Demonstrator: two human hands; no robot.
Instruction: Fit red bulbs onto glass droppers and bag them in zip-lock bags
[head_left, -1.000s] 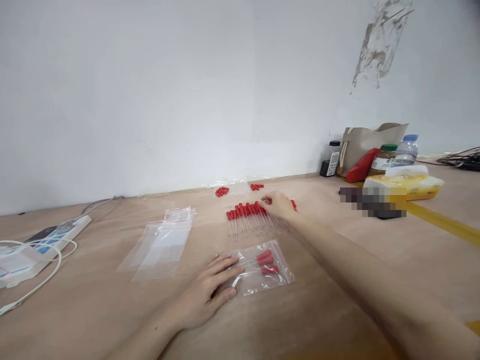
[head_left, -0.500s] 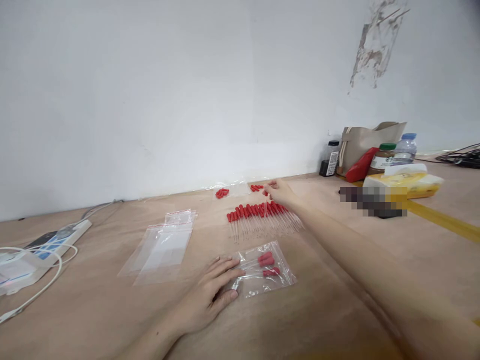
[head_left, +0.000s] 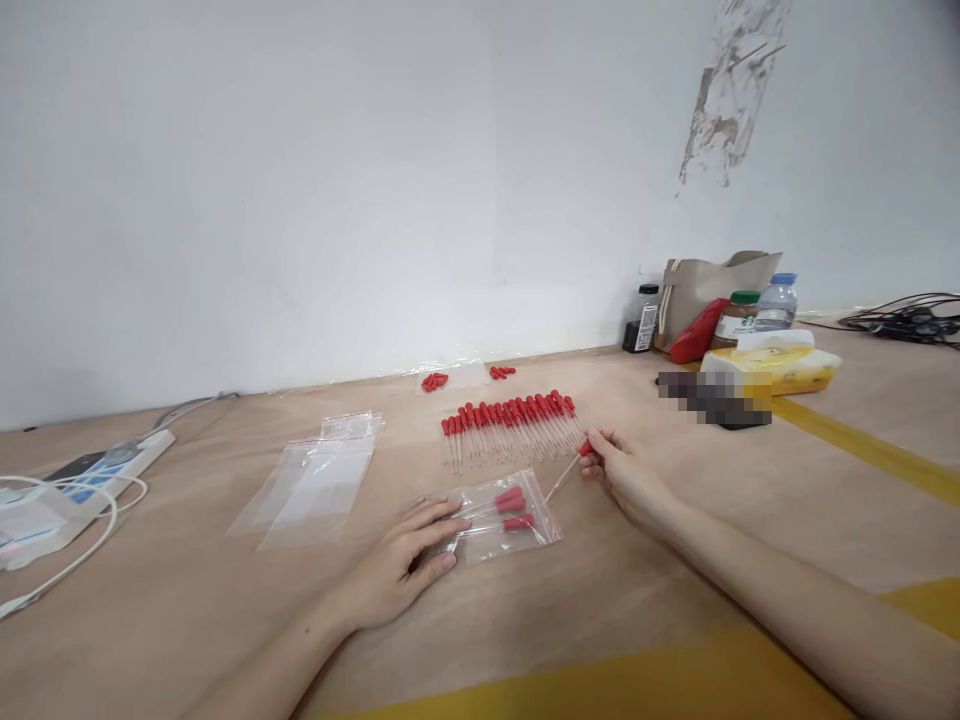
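My right hand (head_left: 615, 468) pinches a dropper (head_left: 571, 472) by its red bulb, its clear tube slanting down to the left toward the edge of a clear zip bag (head_left: 489, 548). Inside that bag lie three droppers with red bulbs (head_left: 517, 522) pointing right. My left hand (head_left: 420, 540) lies with fingers apart on the bag's left end, pressing it to the table. Behind the bag a row of red-bulbed droppers (head_left: 510, 415) is laid side by side, tubes toward me.
Empty clear zip bags (head_left: 322, 490) overlap at the left. Small red bulbs (head_left: 435, 382) lie by the wall. A power strip (head_left: 142, 455) with white cables sits far left. A tissue pack (head_left: 810, 372), bottles (head_left: 642, 325) and a grey bag (head_left: 697, 285) stand at the right.
My right hand has come from the far side of the dropper row toward me, to the bag's right, bringing a dropper. My left hand stays on the bag. The view has shifted slightly.
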